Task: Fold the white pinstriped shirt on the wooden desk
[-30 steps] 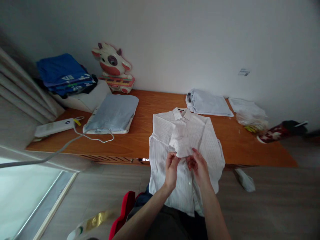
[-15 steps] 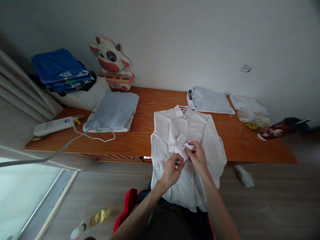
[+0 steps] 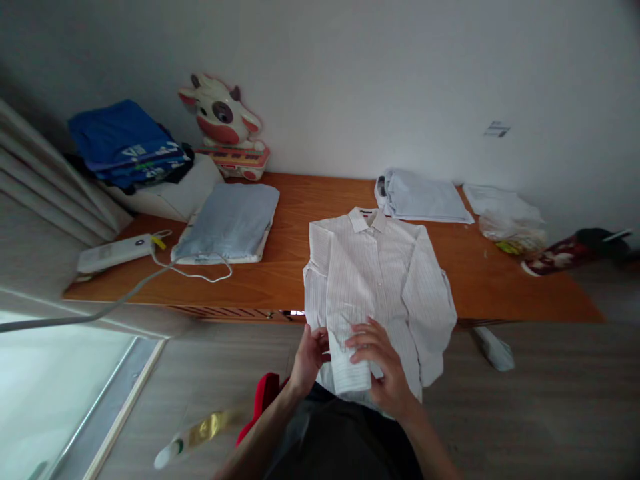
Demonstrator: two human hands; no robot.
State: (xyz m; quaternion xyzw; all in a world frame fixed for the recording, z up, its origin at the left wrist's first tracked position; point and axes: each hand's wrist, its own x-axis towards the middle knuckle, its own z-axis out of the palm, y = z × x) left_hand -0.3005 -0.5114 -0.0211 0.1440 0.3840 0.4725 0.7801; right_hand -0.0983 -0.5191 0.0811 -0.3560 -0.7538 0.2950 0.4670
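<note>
Low in the frame's centre, the left hand (image 3: 306, 355) pinches the white shirt's (image 3: 380, 280) sleeve cuff (image 3: 350, 375); the right hand (image 3: 381, 363) lies spread flat on it.

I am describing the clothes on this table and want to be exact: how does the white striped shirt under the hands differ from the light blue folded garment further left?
The white striped shirt lies spread open, collar up, its lower part hanging over the table edge; the light blue folded garment is a compact rectangle wholly on the table. The left hand and right hand touch the shirt; nothing touches the blue one, though a white cable lies beside it.
</note>
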